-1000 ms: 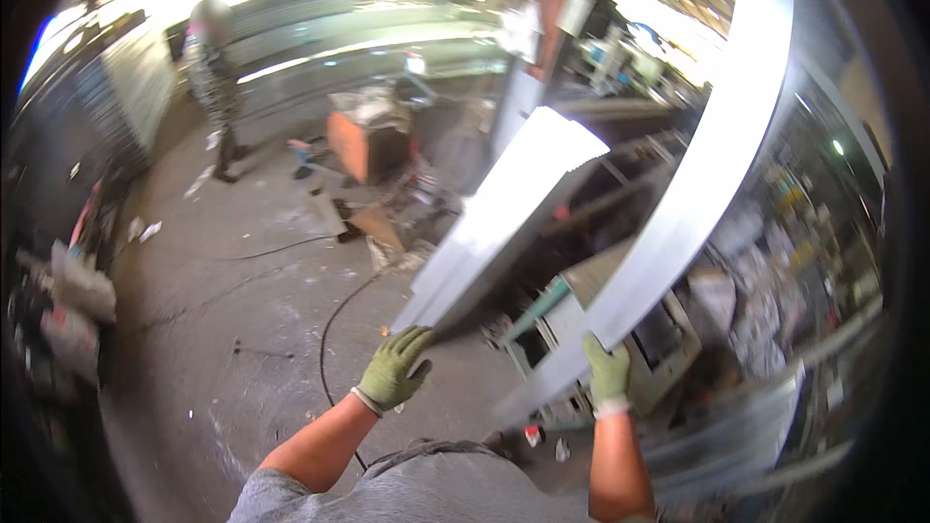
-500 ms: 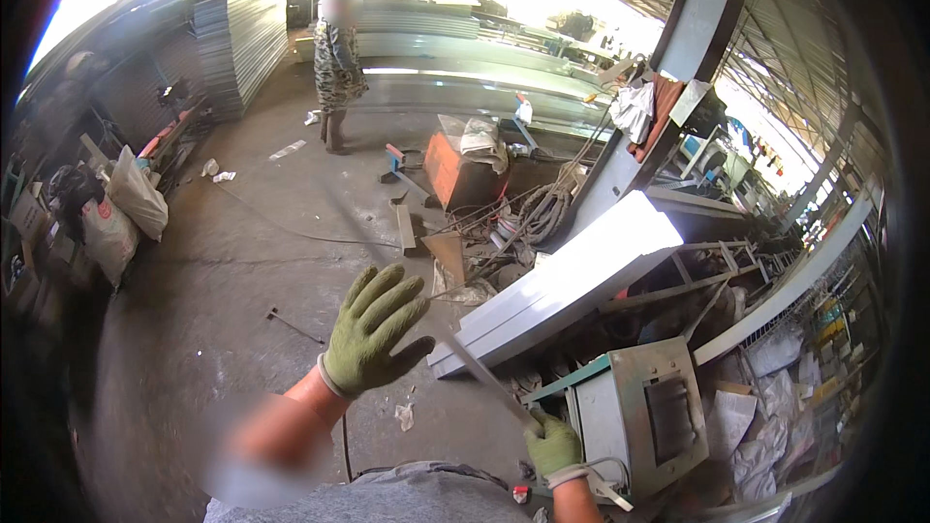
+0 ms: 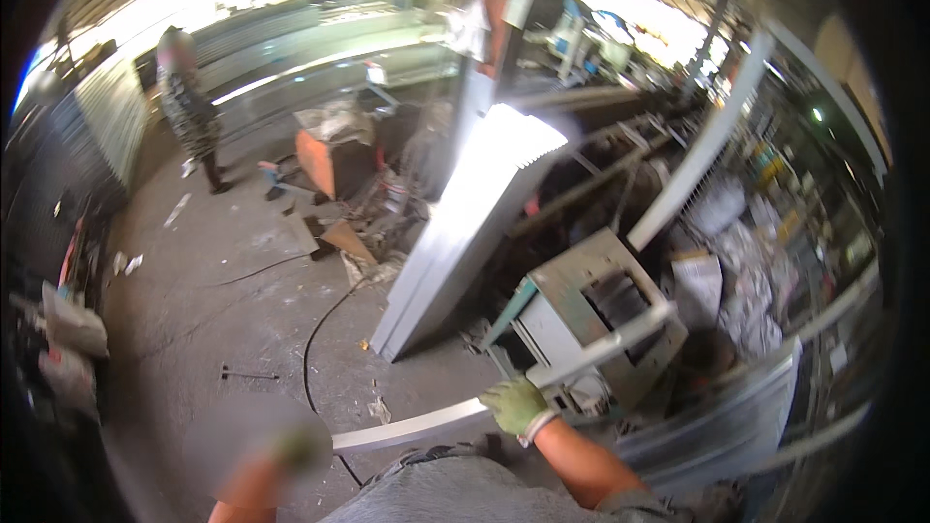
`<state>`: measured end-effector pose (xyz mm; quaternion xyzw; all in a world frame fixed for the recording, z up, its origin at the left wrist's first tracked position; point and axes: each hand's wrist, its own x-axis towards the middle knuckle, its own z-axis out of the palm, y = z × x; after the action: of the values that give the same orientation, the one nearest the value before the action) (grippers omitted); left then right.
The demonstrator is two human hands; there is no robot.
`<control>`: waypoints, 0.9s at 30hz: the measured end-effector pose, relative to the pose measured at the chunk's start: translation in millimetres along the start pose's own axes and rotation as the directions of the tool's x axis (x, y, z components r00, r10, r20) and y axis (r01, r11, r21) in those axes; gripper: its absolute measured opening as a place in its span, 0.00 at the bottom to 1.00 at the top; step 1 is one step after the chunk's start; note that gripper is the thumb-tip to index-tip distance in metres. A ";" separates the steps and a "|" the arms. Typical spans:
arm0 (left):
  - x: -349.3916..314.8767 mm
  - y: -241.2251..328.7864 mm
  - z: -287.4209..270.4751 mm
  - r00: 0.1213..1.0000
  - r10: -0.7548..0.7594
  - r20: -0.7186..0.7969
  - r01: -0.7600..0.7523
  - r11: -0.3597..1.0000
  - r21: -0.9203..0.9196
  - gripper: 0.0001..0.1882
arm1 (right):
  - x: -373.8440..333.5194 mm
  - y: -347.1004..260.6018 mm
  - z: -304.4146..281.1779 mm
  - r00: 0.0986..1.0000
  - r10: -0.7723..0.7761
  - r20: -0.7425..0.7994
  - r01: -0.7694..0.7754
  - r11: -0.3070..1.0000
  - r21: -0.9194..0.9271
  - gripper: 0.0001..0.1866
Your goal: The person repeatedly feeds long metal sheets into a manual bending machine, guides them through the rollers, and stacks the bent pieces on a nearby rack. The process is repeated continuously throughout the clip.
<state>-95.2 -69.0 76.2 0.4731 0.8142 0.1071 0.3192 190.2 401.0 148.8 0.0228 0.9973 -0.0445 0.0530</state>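
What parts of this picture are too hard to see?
- Left hand, head view: motion blur hides its fingers and grip.
- Metal strip: the right hand covers its middle.
- Person far off: too small and blurred for detail.
- Shelves at right: bent and smeared by the lens rim.

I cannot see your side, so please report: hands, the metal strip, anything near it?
Right hand gripping long metal strip. Left hand blurred, off the strip. Green-framed machine close behind strip; leaning metal sheets beyond.

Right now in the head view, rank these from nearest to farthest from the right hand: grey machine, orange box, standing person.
From the right hand:
1. Grey machine, just above-right.
2. Orange box, mid-floor, upper left.
3. Standing person, far left background.
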 end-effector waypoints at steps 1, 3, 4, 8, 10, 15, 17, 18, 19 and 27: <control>1.5 2.1 11.1 0.996 -0.043 0.083 0.044 0.999 -0.011 0.24 | -3.4 4.1 7.3 0.999 -0.001 -0.039 0.000 1.000 -0.025 0.18; 1.7 15.5 32.3 0.982 -0.105 0.159 0.102 0.994 0.025 0.20 | -4.8 19.3 21.3 1.000 0.004 0.022 -0.004 1.000 0.015 0.17; 3.9 24.5 40.4 0.984 -0.117 0.136 0.110 0.992 0.064 0.19 | -5.0 30.5 26.9 0.996 0.027 0.080 -0.030 0.999 0.038 0.17; 30.8 68.2 67.7 0.991 -0.131 -0.017 0.132 0.984 0.121 0.15 | -13.8 74.2 40.7 0.970 0.158 0.187 -0.151 0.987 -0.050 0.22; 46.9 96.5 78.4 0.989 -0.134 -0.057 0.138 0.989 0.062 0.14 | -20.9 93.3 45.9 0.948 0.236 0.213 -0.221 0.971 -0.091 0.22; 101.8 172.5 66.4 0.987 -0.146 0.071 0.144 0.989 0.042 0.12 | -38.7 161.8 50.9 0.924 0.374 0.081 -0.370 0.927 -0.066 0.20; 132.1 206.2 59.0 0.979 -0.157 0.134 0.152 0.987 0.045 0.14 | -49.1 197.5 45.1 0.910 0.412 0.038 -0.409 0.910 -0.066 0.19; 144.5 223.3 56.7 0.976 -0.148 0.159 0.141 0.988 0.054 0.15 | -55.0 213.1 42.9 0.895 0.445 0.022 -0.441 0.893 -0.083 0.18; 158.5 240.6 54.3 0.979 -0.129 0.160 0.125 0.992 0.037 0.14 | -61.6 231.6 37.7 0.887 0.461 0.033 -0.456 0.885 -0.100 0.18; 207.4 324.8 34.5 0.962 -0.103 0.253 0.113 0.993 -0.028 0.20 | -86.2 309.3 4.3 0.844 0.521 0.126 -0.508 0.853 -0.119 0.17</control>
<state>81.9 272.6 117.5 0.4310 0.7895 0.0459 0.4347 291.7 704.8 127.1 0.2837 0.9485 0.0101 0.1405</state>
